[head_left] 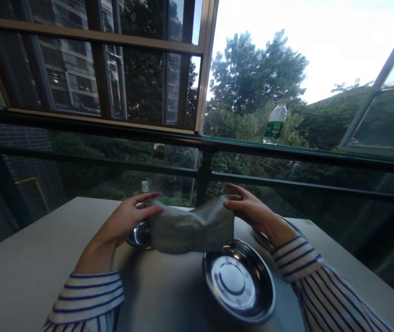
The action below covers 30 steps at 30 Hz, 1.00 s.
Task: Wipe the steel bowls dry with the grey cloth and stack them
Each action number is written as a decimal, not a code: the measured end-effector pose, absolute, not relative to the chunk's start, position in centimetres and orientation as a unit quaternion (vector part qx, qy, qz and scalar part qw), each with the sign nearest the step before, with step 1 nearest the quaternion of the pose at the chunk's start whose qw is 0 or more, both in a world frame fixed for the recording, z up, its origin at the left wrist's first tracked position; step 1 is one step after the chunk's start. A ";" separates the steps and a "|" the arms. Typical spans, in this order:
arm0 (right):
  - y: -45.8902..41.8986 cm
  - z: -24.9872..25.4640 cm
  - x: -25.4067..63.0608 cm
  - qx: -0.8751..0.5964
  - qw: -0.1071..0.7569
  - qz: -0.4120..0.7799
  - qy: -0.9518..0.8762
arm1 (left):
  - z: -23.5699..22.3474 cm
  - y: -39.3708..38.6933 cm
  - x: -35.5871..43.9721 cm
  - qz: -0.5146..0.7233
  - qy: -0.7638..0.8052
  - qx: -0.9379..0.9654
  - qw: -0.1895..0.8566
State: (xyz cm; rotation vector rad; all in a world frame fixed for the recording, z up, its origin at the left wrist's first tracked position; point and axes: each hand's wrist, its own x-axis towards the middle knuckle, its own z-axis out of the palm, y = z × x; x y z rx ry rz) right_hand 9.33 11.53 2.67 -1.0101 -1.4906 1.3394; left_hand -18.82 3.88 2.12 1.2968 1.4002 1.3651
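Observation:
A greyish, semi-sheer cloth [193,230] hangs stretched above the table, blurred and sagging between my two hands. Its upper left corner is pinched by my left hand [127,219] between thumb and fingers. At the upper right corner, my right hand [250,207] grips the cloth the same way. A shiny stainless steel bowl [240,281] sits below the cloth's right end, with nothing visible inside. Partly hidden behind the cloth and my left hand is another metal bowl [140,235]. A third round metal dish [288,225] shows partly beneath my right wrist.
The white table [44,244] reaches up to a dark railing [169,168]. On the ledge stands a clear plastic bottle [275,124] with a green label. A small white object [144,186] is beyond my left hand. A framed window [96,69] is at upper left.

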 end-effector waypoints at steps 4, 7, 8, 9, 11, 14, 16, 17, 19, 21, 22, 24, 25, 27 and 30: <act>11.7 3.0 10.5 -0.387 0.419 0.536 -0.622 | 2.1 3.7 -18.6 0.482 0.575 0.570 0.335; 12.3 2.9 11.4 -0.401 0.392 0.506 -0.655 | 2.0 4.2 -18.6 0.444 0.605 0.602 0.274; 12.5 2.9 11.6 -0.410 0.381 0.492 -0.667 | 2.0 4.4 -18.7 0.432 0.613 0.613 0.250; 12.7 2.9 11.9 -0.420 0.370 0.476 -0.678 | 2.0 4.6 -18.8 0.424 0.619 0.620 0.228; 13.0 2.9 12.3 -0.437 0.352 0.443 -0.699 | 2.0 4.8 -19.0 0.425 0.625 0.623 0.201; 13.0 3.1 12.5 -0.448 0.336 0.404 -0.724 | 2.1 4.7 -19.2 0.461 0.620 0.592 0.231; 13.0 3.0 12.3 -0.449 0.345 0.381 -0.731 | 1.8 4.7 -18.9 0.492 0.612 0.551 0.284; 13.0 2.9 12.1 -0.451 0.353 0.370 -0.731 | 1.6 4.9 -18.6 0.508 0.608 0.528 0.306; 12.9 2.6 11.5 -0.460 0.376 0.352 -0.724 | 1.1 5.4 -17.7 0.532 0.606 0.497 0.320; 12.6 2.3 10.6 -0.466 0.399 0.344 -0.711 | 0.5 6.1 -16.6 0.559 0.601 0.472 0.324; 12.4 2.1 10.0 -0.465 0.408 0.345 -0.706 | 0.2 6.4 -16.0 0.569 0.597 0.461 0.327; 11.6 2.0 8.7 -0.455 0.419 0.358 -0.699 | -0.1 6.7 -14.8 0.585 0.579 0.450 0.346; 11.2 1.9 8.0 -0.446 0.422 0.368 -0.698 | -0.2 6.7 -14.2 0.589 0.564 0.452 0.363; 10.1 1.9 6.6 -0.420 0.422 0.396 -0.699 | -0.1 6.4 -13.1 0.589 0.532 0.462 0.396; 8.6 2.0 5.0 -0.361 0.409 0.455 -0.704 | 0.3 5.5 -12.1 0.575 0.474 0.496 0.446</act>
